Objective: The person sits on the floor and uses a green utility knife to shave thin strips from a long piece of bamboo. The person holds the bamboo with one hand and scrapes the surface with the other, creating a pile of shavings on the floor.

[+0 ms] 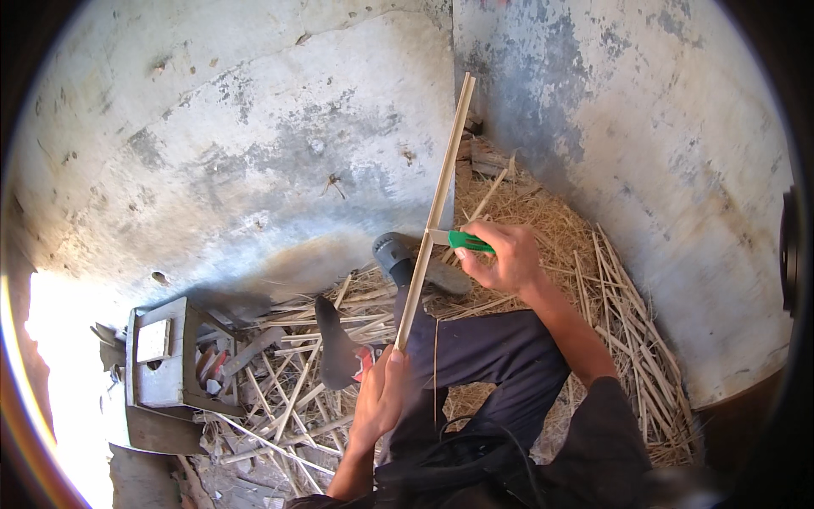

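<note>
A long, pale wooden strip, which could be split bamboo, slants up and away in front of me. My left hand is closed round its near end, above my lap. In my right hand is a green-handled utility knife, gripped with the fingers wrapped over the handle. Its blade points left and touches the strip's right edge near the middle. Whether the blade has cut into the strip is too small to tell. My legs in dark trousers lie below the strip.
Many loose strips litter the floor to the left, and more sticks are heaped at the right. Straw-like shavings fill the corner between two stained walls. A battered wooden box stands at the left by a bright opening.
</note>
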The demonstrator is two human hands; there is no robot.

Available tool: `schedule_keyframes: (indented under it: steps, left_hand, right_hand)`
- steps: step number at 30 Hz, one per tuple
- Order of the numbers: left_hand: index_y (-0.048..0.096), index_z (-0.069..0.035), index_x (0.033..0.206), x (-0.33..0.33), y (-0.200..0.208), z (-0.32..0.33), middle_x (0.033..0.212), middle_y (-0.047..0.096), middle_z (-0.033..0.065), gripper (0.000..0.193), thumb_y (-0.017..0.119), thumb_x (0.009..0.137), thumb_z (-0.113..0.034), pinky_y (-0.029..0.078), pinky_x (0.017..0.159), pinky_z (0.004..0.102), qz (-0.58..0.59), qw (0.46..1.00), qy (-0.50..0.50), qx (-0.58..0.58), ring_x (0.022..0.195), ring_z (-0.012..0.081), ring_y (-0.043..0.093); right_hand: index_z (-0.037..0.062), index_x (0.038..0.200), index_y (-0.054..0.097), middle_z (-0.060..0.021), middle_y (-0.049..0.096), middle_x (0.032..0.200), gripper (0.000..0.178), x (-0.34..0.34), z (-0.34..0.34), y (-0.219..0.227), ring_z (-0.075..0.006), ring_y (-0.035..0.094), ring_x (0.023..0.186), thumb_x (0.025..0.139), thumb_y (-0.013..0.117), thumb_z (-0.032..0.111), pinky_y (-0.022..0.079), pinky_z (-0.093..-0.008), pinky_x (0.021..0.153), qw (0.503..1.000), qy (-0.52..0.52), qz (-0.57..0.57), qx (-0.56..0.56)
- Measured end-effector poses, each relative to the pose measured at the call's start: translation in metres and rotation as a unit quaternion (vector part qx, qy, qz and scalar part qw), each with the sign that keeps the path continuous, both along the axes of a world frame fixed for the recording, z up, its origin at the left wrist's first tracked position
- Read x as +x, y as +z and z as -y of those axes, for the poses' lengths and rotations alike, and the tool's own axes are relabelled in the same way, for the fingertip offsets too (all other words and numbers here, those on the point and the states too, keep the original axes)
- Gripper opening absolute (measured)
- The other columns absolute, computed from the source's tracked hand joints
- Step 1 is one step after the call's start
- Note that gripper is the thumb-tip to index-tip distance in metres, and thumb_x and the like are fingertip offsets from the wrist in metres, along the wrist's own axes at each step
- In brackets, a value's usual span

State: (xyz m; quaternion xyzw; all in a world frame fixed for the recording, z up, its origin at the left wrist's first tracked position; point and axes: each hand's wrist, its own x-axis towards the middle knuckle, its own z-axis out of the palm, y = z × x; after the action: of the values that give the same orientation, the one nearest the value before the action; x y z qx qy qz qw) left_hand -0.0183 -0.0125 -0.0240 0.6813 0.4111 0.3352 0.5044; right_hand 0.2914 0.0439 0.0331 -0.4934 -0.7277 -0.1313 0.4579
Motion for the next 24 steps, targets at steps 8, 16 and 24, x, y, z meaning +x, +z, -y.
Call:
schedule_keyframes:
  steps: [8, 16, 24]
  left_hand:
    - [0.066, -0.001, 0.120, -0.013, 0.007, -0.002, 0.075, 0.063, 0.0063, 0.041, 0.039, 0.118, -0.032, 0.046, 0.067, 0.0366, 0.041, 0.992, -0.037, -0.110, 0.066, 0.0164, 0.057]
    - [0.061, 0.004, 0.125, -0.003, 0.008, -0.023, 0.082, 0.066, 0.0058, 0.059, 0.038, 0.119, -0.050, 0.054, 0.069, 0.0304, 0.029, 0.992, -0.113, -0.048, 0.068, 0.0137, 0.064]
    - [0.061, 0.002, 0.105, 0.012, 0.007, -0.039, 0.075, 0.063, 0.0060, 0.057, 0.034, 0.121, -0.046, 0.051, 0.068, 0.0328, -0.050, 0.993, -0.108, -0.009, 0.069, 0.0148, 0.064]
  right_hand:
    - [0.0044, 0.100, 0.078, -0.0079, 0.079, 0.084, 0.024, -0.004, -0.001, -0.003, -0.0197, 0.077, 0.067, 0.089, 0.078, 0.026, 0.059, -0.0324, 0.058, 0.998, 0.053, -0.045, -0.006]
    - [0.0118, 0.100, 0.078, -0.0025, 0.074, 0.074, 0.020, -0.007, 0.001, 0.000, -0.0152, 0.071, 0.058, 0.092, 0.079, 0.031, 0.053, -0.0297, 0.052, 0.991, 0.101, -0.071, -0.055]
    - [0.0026, 0.100, 0.075, -0.0040, 0.069, 0.075, 0.023, -0.010, 0.005, 0.003, -0.0122, 0.063, 0.057, 0.088, 0.077, 0.022, 0.048, -0.0287, 0.052, 0.987, 0.120, -0.081, -0.069]
